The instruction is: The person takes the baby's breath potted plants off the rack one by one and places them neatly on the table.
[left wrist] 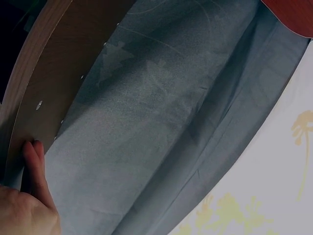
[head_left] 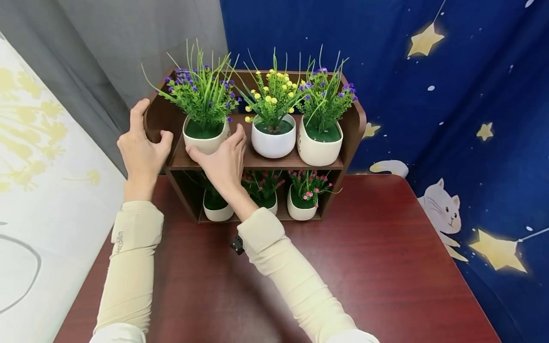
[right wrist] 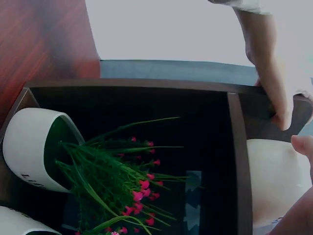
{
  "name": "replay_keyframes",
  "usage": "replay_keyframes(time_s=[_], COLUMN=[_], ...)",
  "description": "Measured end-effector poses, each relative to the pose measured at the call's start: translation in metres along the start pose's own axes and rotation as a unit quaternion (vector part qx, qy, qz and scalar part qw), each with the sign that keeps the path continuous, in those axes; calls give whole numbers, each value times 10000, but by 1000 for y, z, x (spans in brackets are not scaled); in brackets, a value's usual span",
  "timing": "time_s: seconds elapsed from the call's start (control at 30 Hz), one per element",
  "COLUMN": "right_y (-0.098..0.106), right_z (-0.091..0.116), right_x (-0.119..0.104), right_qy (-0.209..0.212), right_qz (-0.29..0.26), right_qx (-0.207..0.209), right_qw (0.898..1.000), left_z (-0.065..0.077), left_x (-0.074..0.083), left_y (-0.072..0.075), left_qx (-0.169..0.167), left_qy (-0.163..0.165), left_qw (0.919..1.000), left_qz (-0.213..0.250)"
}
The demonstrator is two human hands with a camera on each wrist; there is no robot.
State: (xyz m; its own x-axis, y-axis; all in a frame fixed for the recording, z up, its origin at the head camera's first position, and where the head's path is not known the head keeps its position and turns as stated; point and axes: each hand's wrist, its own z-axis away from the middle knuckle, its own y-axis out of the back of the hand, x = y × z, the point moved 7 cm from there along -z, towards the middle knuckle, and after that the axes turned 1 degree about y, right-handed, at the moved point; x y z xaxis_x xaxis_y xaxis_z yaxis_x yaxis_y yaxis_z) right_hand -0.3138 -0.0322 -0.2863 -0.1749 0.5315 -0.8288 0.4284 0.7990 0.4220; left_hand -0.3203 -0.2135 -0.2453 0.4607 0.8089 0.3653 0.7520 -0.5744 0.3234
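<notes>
The upper left pot (head_left: 205, 145), with its purple flowers, stands at the left end of the top tier of a brown wooden shelf (head_left: 279, 165). The right hand (head_left: 223, 164) appears clamped on it, thumb at the near face and fingers along the right side. The left hand (head_left: 146, 150) straddles the left side panel (left wrist: 44, 93), fingertips on its outer face, thumb inward, apparently bracing it. Handling the pot well calls for low, even pressure on its wall, clear of the stems, and care for the middle white pot (head_left: 273, 144) just beside the right fingers. Steadying the panel should keep the shelf from shifting.

The surface is a glossy red-brown table (head_left: 373, 267), bare on the right. A gray curtain (head_left: 107, 38) hangs far left, a starry blue curtain (head_left: 493, 166) far and right; a white printed cloth (head_left: 47, 143) borders the left.
</notes>
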Motion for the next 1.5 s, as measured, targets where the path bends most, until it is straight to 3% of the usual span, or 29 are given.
replay_keyframes(time_s=[0.17, 0.33, 0.57, 0.67, 0.97, 1.2, 1.5], right_y=[-2, -2, -5, -4, 12, 29, 43], right_z=[-3, -11, -11, -11, -12, -2, 22], right_x=[-1, -9, -12, -11, -10, -10, 1], right_qy=[-58, 107, 179, 259, 453, 800, 837], right_qz=[91, 322, 487, 489, 529, 298, -85], right_qx=[51, 230, 189, 164, -51, -150, -353], right_qw=[9999, 9992, 9985, 9983, 9976, 9962, 9958], left_z=[-2, -9, -5, -5, -4, 0, 2], left_x=[7, -4, -11, -8, 12, -6, -14], left_y=[2, -8, -8, -8, -2, -13, -9], left_qx=[10, -48, -41, 10, 67, 59, -58], left_qy=[97, 135, 118, -16, 16, -8, 250], left_qw=[10000, 9999, 9999, 10000, 9999, 10000, 9996], left_qz=[19, -9, -9, 23, 109, 53, -131])
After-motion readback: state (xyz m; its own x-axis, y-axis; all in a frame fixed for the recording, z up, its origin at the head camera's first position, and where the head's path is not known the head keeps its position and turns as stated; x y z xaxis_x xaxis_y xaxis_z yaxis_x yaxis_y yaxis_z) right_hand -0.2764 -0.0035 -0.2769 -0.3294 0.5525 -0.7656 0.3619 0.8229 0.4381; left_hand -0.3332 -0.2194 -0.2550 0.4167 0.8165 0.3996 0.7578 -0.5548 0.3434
